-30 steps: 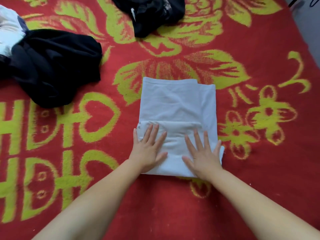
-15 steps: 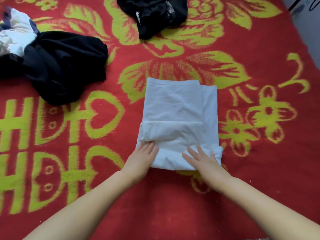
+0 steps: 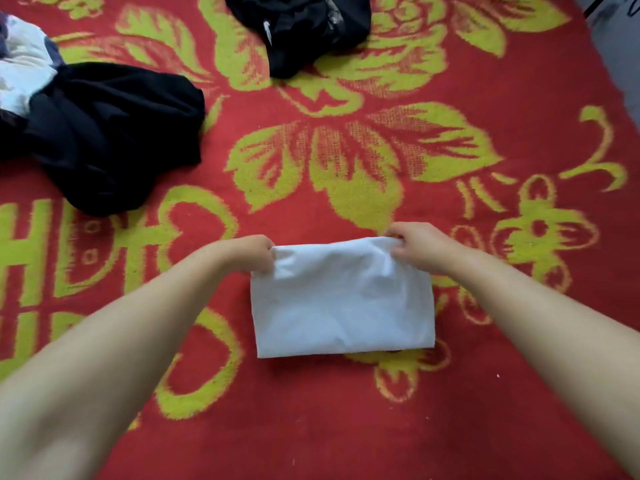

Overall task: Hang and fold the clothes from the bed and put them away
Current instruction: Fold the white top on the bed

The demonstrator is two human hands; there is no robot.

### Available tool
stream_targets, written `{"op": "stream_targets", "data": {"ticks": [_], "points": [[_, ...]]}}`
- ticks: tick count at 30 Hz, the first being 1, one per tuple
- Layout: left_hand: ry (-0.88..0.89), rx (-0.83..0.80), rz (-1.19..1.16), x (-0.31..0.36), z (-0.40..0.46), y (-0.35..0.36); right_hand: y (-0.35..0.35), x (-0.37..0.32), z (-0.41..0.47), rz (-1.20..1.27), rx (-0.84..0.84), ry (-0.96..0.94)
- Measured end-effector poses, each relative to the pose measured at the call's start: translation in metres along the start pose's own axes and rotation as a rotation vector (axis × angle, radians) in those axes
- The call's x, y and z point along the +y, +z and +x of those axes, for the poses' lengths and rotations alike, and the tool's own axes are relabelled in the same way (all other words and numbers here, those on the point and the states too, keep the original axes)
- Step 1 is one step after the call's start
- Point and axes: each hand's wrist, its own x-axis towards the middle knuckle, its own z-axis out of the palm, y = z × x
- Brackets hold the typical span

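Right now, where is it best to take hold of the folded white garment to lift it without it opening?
The folded white garment lies flat as a compact rectangle. Probably best: slide flat hands under its left and right short edges, from the sides. The left hand and right hand now pinch only the far corners, so lifting there may let the layers hang open.

I read large yellow-green double-happiness characters woven into the red bedspread (image 3: 346, 427), at left; a small white logo mark on the black garment (image 3: 298, 26), illegible
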Motion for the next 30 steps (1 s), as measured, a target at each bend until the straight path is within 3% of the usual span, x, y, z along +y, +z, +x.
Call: {"op": "stream_targets", "data": {"ticks": [1,3,5,6,9,11,13,17,19,22,25,27,30], "points": [[-0.075,0.101,0.128,0.004,0.005,0.008,0.01,-0.002,0.006,-0.067,0.019,0.041],[-0.132,0.47,0.341,0.013,0.008,0.033,0.032,-0.011,0.008,-0.138,0.152,0.077],[0.05,0.838,0.378,0.029,0.002,0.065,0.057,-0.029,-0.001,-0.189,0.374,-0.033],[0.164,0.921,0.356,0.037,-0.001,0.082,0.07,-0.04,-0.009,-0.208,0.429,-0.103],[0.197,0.814,0.304,0.049,-0.001,0.126,0.114,-0.049,-0.017,-0.289,0.339,-0.17],[0.169,0.749,0.269,0.035,0.008,0.14,0.129,-0.024,-0.011,-0.275,0.284,-0.084],[0.164,0.733,0.276,0.014,0.019,0.142,0.131,0.009,-0.01,-0.243,0.334,-0.012],[-0.078,0.702,0.048,-0.025,0.019,0.128,0.115,0.054,-0.024,-0.331,0.241,0.105],[-0.102,0.689,0.031,-0.039,0.007,0.118,0.104,0.054,-0.032,-0.365,0.211,0.135],[0.062,0.828,0.168,-0.042,-0.02,0.122,0.097,0.028,-0.058,-0.405,0.279,-0.022],[0.367,0.755,0.405,-0.028,-0.04,0.159,0.125,-0.001,-0.085,-0.438,0.217,-0.286],[0.368,0.601,0.494,-0.017,-0.042,0.185,0.145,-0.012,-0.092,-0.467,0.156,-0.291],[0.288,0.603,0.486,-0.007,-0.031,0.195,0.155,-0.015,-0.078,-0.44,0.186,-0.15]]}}
